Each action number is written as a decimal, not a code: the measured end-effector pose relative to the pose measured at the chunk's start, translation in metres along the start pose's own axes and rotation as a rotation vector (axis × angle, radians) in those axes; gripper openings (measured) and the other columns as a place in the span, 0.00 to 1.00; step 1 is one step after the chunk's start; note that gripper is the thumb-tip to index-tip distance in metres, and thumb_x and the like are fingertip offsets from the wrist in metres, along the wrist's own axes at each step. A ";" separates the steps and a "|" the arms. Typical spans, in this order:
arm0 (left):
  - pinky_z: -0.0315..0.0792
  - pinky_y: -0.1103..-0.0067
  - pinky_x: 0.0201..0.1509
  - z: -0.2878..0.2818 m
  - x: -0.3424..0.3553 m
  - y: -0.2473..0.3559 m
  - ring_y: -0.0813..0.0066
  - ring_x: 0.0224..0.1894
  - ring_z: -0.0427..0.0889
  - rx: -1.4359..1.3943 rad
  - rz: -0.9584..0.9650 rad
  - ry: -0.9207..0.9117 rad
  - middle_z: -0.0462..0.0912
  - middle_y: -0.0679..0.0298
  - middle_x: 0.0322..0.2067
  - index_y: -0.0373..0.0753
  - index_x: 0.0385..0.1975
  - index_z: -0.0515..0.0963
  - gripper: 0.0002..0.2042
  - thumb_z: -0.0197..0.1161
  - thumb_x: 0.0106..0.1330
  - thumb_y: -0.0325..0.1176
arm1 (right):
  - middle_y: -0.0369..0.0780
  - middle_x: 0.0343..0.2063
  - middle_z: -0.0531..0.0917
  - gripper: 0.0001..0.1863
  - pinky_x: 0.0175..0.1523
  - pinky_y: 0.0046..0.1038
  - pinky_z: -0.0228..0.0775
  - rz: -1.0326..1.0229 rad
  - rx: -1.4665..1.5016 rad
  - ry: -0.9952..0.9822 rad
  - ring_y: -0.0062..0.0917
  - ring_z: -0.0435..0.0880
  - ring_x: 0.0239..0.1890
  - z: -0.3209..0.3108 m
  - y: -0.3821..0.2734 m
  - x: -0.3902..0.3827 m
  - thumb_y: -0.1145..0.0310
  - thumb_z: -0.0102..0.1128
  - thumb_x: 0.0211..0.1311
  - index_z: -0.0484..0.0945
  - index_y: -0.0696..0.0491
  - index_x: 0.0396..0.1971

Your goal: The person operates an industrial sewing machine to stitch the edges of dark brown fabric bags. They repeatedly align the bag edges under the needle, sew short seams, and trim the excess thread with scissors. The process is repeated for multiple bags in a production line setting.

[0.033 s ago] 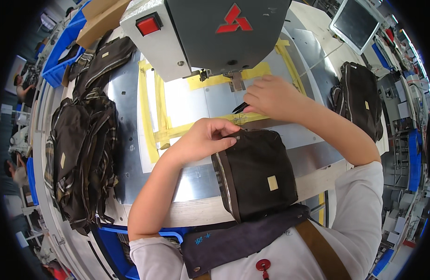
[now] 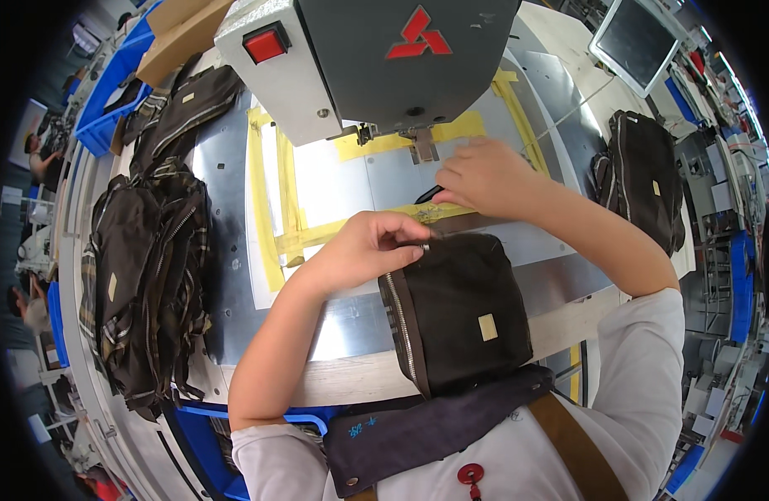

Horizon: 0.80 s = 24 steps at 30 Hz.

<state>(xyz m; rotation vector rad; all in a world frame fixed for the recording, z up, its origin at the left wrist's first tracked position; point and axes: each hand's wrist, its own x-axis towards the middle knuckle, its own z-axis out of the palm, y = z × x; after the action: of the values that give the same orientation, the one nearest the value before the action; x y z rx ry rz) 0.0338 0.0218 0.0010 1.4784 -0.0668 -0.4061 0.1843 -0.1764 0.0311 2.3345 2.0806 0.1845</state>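
A dark brown fabric pouch (image 2: 455,326) rests at the table's front edge against my body, with a silver zipper down its left side and a small cream label on its face. My left hand (image 2: 376,250) pinches its top edge near the zipper's end between thumb and fingers. Past the pouch's far edge, my right hand (image 2: 484,179) is closed around small black thread snips (image 2: 428,194), their tips pointing left. Most of the snips is hidden in the fingers. Both forearms are bare below white sleeves.
A grey sewing machine head (image 2: 409,67) with a red switch overhangs a metal plate edged with yellow tape (image 2: 334,227). Dark pouches (image 2: 150,284) are heaped at the left, others (image 2: 647,179) lie at the right. Blue bins (image 2: 109,125) and a screen (image 2: 637,42) stand behind.
The snips' tips, slightly apart before, now look together. My right hand has shifted very slightly; my left hand and the pouch stay in place.
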 end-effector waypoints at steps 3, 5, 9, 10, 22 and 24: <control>0.72 0.84 0.43 0.009 -0.001 0.006 0.85 0.38 0.78 0.006 0.109 0.004 0.82 0.67 0.36 0.34 0.45 0.77 0.12 0.63 0.62 0.23 | 0.37 0.27 0.77 0.15 0.42 0.31 0.68 0.213 0.188 -0.075 0.32 0.77 0.35 0.006 -0.008 -0.008 0.55 0.60 0.59 0.76 0.53 0.29; 0.71 0.84 0.48 0.009 -0.001 0.009 0.85 0.40 0.77 0.006 0.062 0.027 0.81 0.68 0.37 0.35 0.44 0.75 0.12 0.63 0.61 0.21 | 0.38 0.26 0.78 0.15 0.41 0.33 0.69 0.248 0.275 0.105 0.34 0.78 0.33 0.009 -0.007 -0.015 0.55 0.58 0.62 0.78 0.53 0.31; 0.71 0.84 0.44 0.011 -0.002 0.006 0.84 0.38 0.78 0.031 0.099 0.093 0.81 0.68 0.34 0.37 0.43 0.72 0.11 0.64 0.62 0.22 | 0.39 0.27 0.80 0.13 0.40 0.35 0.71 0.303 0.625 0.328 0.36 0.80 0.31 -0.012 -0.014 -0.027 0.58 0.57 0.63 0.81 0.53 0.32; 0.70 0.84 0.46 0.011 -0.002 0.006 0.85 0.39 0.77 0.021 0.093 0.098 0.80 0.70 0.34 0.38 0.43 0.72 0.12 0.64 0.61 0.22 | 0.39 0.28 0.81 0.13 0.41 0.35 0.71 0.366 0.782 0.258 0.37 0.80 0.31 -0.022 -0.022 -0.030 0.59 0.57 0.62 0.81 0.53 0.33; 0.68 0.79 0.33 0.027 -0.004 0.016 0.79 0.27 0.71 0.436 0.074 0.253 0.77 0.63 0.25 0.32 0.34 0.79 0.10 0.66 0.63 0.33 | 0.33 0.25 0.80 0.09 0.34 0.20 0.67 0.606 1.419 0.090 0.14 0.75 0.28 -0.001 -0.049 -0.020 0.66 0.62 0.61 0.79 0.57 0.31; 0.67 0.79 0.31 0.022 -0.002 0.015 0.79 0.26 0.70 0.459 0.131 0.223 0.77 0.64 0.24 0.32 0.35 0.79 0.11 0.66 0.63 0.34 | 0.30 0.26 0.79 0.08 0.35 0.17 0.66 0.648 1.657 0.032 0.10 0.74 0.29 0.008 -0.045 -0.019 0.67 0.62 0.63 0.79 0.57 0.31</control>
<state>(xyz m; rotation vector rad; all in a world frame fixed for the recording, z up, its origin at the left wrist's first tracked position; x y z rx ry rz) 0.0286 0.0017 0.0180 1.9509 -0.0825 -0.1187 0.1381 -0.1893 0.0181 3.4580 1.3103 -2.2640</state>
